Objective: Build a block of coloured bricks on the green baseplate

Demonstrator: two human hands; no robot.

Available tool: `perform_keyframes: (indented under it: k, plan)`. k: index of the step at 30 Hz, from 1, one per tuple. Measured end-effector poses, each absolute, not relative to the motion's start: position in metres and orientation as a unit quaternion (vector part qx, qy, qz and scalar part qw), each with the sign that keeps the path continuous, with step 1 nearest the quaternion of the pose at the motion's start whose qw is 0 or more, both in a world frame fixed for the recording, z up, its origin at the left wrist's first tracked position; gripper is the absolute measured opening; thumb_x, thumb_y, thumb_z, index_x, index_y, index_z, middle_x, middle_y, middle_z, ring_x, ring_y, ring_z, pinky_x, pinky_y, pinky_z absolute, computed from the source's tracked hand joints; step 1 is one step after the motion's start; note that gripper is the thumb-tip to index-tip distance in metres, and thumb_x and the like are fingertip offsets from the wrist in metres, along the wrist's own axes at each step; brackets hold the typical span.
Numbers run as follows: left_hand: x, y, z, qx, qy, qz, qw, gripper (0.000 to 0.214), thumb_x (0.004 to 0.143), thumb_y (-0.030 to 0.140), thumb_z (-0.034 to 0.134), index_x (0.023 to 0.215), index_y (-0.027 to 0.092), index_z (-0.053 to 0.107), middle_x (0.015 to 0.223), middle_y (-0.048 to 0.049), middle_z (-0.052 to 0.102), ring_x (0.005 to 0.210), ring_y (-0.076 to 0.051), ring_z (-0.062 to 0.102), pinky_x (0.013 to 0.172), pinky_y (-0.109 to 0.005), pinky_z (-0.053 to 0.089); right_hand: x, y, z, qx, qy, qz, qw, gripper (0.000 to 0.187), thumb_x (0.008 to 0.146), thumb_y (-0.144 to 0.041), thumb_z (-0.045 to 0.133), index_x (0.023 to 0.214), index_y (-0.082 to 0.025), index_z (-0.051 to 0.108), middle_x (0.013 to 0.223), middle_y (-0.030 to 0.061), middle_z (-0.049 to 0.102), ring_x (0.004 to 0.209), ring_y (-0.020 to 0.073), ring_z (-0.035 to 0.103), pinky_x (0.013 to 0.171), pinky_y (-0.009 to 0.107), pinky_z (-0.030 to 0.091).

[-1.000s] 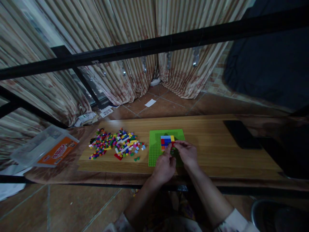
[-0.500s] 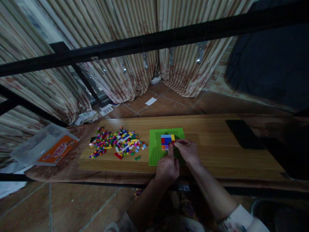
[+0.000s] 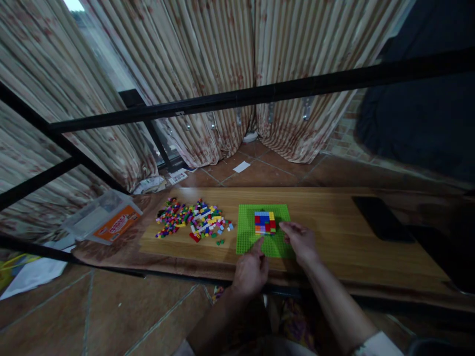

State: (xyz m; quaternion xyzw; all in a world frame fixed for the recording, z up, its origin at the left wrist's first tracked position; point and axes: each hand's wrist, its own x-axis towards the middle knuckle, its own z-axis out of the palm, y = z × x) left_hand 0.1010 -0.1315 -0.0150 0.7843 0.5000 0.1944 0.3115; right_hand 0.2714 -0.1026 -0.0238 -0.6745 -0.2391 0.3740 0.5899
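Note:
A square of joined toy bricks [image 3: 264,217] in blue, red, yellow, light blue and other colours sits on the green studded baseplate [image 3: 245,242]. At its lower edge is my left hand [image 3: 251,269], index finger stretched toward the bricks and the other fingers curled, with nothing in its grasp. To the right of the square, over the baseplate's right side, my right hand [image 3: 301,241] is held with its fingers a little apart. No brick shows between them. A small gap separates the right fingertips from the square.
Loose bricks [image 3: 202,217] lie in a colourful pile on the wooden board [image 3: 326,207], left of the baseplate. Farther left stands a clear plastic box [image 3: 87,210] with an orange label. A flat black object [image 3: 382,220] lies at the right. A black metal bar [image 3: 222,101] crosses behind.
My right hand has drawn back to the right from the brick square, and my left hand has slid down off it. A red brick now shows at the square's right side. The view has shifted.

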Motion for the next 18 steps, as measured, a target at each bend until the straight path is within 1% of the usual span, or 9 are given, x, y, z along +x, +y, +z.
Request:
perform_keyframes:
  k: [2,4,7,9,11,14,18]
  plan:
    - [0.083,-0.132,-0.017,0.762,0.528,0.214,0.308,0.051,0.087,0.023,0.046,0.138,0.018,0.045,0.095,-0.0065,0.072,0.084,-0.019,0.067,0.080,-0.030,0.051,0.278,-0.114,-0.026,-0.675,-0.224,0.364,0.602,0.039,0.057,-0.048,0.072,0.079,-0.015,0.070,0.070,0.0041,0.069,0.055,0.0127,0.054,0.053,0.026,0.045]
    - [0.064,-0.129,-0.019,0.741,0.553,0.235,0.300,0.046,0.087,0.021,0.046,0.132,0.019,0.051,0.094,-0.0061,0.072,0.084,-0.019,0.067,0.077,-0.029,0.051,0.283,-0.127,-0.029,-0.675,-0.213,0.354,0.611,0.040,0.057,-0.047,0.072,0.081,-0.015,0.070,0.074,0.0038,0.069,0.057,0.0120,0.054,0.054,0.026,0.044]
    - [0.039,-0.120,-0.023,0.715,0.581,0.273,0.277,0.036,0.087,0.020,0.046,0.121,0.019,0.057,0.093,-0.0053,0.070,0.084,-0.018,0.067,0.074,-0.027,0.050,0.287,-0.147,-0.032,-0.683,-0.203,0.336,0.616,0.038,0.058,-0.046,0.073,0.082,-0.016,0.071,0.069,0.0016,0.067,0.055,0.0111,0.050,0.054,0.025,0.041]
    - [0.026,-0.113,-0.025,0.695,0.608,0.296,0.244,0.032,0.086,0.019,0.047,0.116,0.018,0.059,0.092,-0.0054,0.068,0.084,-0.017,0.066,0.074,-0.027,0.050,0.287,-0.159,-0.033,-0.695,-0.210,0.325,0.606,0.038,0.059,-0.046,0.074,0.082,-0.017,0.072,0.070,0.0025,0.069,0.059,0.0134,0.054,0.058,0.027,0.043]
    - [0.017,-0.107,-0.027,0.675,0.635,0.314,0.209,0.030,0.084,0.017,0.049,0.112,0.018,0.060,0.089,-0.0052,0.067,0.082,-0.017,0.065,0.074,-0.027,0.050,0.283,-0.168,-0.032,-0.710,-0.230,0.314,0.587,0.037,0.059,-0.047,0.073,0.082,-0.017,0.073,0.078,0.0050,0.072,0.071,0.0178,0.061,0.068,0.031,0.047]
    - [0.009,-0.100,-0.031,0.654,0.659,0.328,0.172,0.027,0.082,0.017,0.052,0.108,0.016,0.060,0.087,-0.0058,0.064,0.079,-0.018,0.064,0.073,-0.028,0.050,0.273,-0.176,-0.032,-0.716,-0.269,0.317,0.561,0.036,0.064,-0.048,0.071,0.084,-0.018,0.072,0.087,0.0066,0.073,0.083,0.0219,0.064,0.081,0.036,0.047]
    - [0.003,-0.093,-0.037,0.660,0.650,0.341,0.159,0.031,0.080,0.014,0.053,0.110,0.015,0.058,0.094,-0.0087,0.065,0.087,-0.019,0.064,0.078,-0.030,0.052,0.255,-0.178,-0.034,-0.696,-0.332,0.344,0.535,0.034,0.070,-0.049,0.067,0.086,-0.019,0.071,0.088,0.0061,0.073,0.084,0.0219,0.065,0.084,0.037,0.048]
